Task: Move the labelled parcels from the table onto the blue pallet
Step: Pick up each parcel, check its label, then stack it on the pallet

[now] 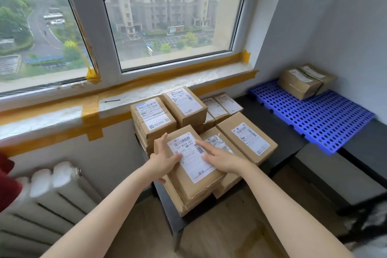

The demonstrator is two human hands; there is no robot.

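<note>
A brown parcel (189, 165) at the frame's middle is held between the left hand (165, 158) and the right hand (222, 158), fingers straight.

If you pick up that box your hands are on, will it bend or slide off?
The front parcel is a taped cardboard box with crisp edges, so it probably stays stiff. It lies flat on another box, so it likely won't roll or tip. Its label looks smooth, so the right hand on top might slip; the left hand at its side edge probably gives the better grip.
</note>
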